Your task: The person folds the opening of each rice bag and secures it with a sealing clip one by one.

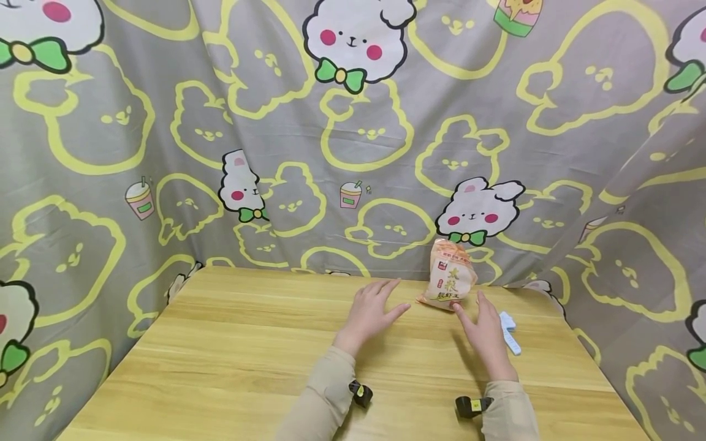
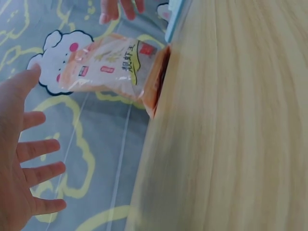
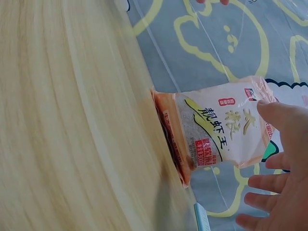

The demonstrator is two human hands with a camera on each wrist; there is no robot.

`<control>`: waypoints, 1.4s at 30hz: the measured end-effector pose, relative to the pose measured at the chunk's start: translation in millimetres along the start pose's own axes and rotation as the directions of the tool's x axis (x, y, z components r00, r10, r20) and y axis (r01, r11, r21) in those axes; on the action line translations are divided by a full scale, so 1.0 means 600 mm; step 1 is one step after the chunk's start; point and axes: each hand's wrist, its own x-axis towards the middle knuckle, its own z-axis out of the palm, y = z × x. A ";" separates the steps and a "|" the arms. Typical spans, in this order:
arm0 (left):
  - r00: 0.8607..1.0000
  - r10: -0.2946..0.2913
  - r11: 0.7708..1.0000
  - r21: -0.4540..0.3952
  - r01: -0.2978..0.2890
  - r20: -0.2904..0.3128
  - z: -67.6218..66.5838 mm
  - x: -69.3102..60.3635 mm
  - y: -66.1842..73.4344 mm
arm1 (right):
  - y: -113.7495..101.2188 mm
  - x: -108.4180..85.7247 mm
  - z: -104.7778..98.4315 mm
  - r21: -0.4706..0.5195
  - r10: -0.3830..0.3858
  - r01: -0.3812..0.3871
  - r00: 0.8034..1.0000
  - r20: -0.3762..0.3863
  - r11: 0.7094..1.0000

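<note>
- Here's the shrimp-labelled packet (image 1: 452,277), standing near the back of the wooden table (image 1: 237,349)!
- Left hand (image 1: 368,313), right hand (image 1: 484,335): both spread, grasping nothing.
- Reaching stage, seemingly; gripping calls for palms inward.

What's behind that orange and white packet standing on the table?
Behind the packet hangs a grey cartoon curtain, a printed rabbit showing above. Whatever the packet itself covers can't be seen.

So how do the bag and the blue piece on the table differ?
The bag stands up; the blue piece lies low. The bag is broad and bulky; the blue piece is smaller and slim. The bag is orange and white; the blue piece looks pale blue. Both rest on the table.
</note>
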 end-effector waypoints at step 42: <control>0.998 -0.067 0.975 -0.212 0.068 0.012 0.069 0.063 0.037 | 0.012 0.066 0.005 0.107 -0.002 0.006 1.000 -0.030 0.994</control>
